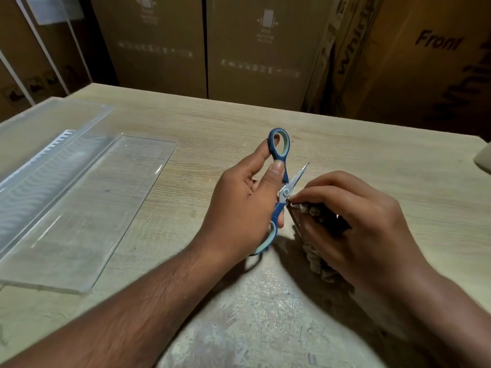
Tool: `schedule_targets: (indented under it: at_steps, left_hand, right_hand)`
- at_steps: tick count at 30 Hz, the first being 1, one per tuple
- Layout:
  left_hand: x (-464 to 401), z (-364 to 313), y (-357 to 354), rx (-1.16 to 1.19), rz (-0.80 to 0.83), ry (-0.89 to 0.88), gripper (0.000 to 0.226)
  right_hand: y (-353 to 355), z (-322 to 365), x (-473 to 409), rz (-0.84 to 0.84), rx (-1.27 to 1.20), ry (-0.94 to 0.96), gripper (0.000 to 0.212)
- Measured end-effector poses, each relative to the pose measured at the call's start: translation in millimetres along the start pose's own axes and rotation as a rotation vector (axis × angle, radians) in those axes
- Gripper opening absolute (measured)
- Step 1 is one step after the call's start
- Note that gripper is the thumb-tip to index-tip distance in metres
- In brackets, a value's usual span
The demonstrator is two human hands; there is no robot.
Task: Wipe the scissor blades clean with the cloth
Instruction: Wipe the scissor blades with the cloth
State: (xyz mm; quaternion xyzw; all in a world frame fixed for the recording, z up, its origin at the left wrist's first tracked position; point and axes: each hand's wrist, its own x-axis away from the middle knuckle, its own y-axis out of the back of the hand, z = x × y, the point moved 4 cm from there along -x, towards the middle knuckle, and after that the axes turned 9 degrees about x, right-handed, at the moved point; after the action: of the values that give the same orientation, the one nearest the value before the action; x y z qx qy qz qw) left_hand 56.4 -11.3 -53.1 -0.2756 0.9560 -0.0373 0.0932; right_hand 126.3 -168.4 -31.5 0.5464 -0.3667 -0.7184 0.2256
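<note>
Blue-handled scissors (pixel 282 166) are spread wide above the wooden table (pixel 212 123). My left hand (pixel 244 205) grips them by the handles, thumb against the upper loop's shank, the lower loop showing under my palm. One blade (pixel 299 176) points up and to the right, bare. The other blade runs down and is wrapped in a crumpled brownish cloth (pixel 316 251). My right hand (pixel 358 221) pinches that cloth around the blade just below the pivot, and most of the cloth is hidden under my fingers and palm.
A clear plastic lid (pixel 87 208) lies flat at the left, and a clear plastic box (pixel 34 144) stands beside it further left. Cardboard boxes (pixel 260 49) stand behind the far table edge. A pale object (pixel 483 160) shows at the right edge.
</note>
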Motion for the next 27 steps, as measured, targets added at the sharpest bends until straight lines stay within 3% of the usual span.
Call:
schedule_targets:
  at_steps: [5, 10, 22, 27]
  left_hand:
    - [2.0, 1.5, -4.7, 0.018, 0.058, 0.031, 0.046]
    - [0.6, -0.5, -4.8, 0.019, 0.055, 0.009, 0.047]
    - [-0.4, 2.1, -8.8, 0.013, 0.050, -0.012, 0.045]
    - [-4.1, 0.9, -2.0, 0.068, 0.012, 0.020, 0.044]
  right_hand:
    - [-0.8, 5.7, -0.9, -0.046, 0.005, 0.028, 0.017]
    - [2.4, 4.3, -2.3, -0.100, -0.008, -0.115, 0.018]
    - [-4.8, 12.0, -0.9, -0.138, -0.016, -0.026, 0.012]
    - [2.8, -2.4, -3.8, -0.109, -0.149, -0.158, 0.015]
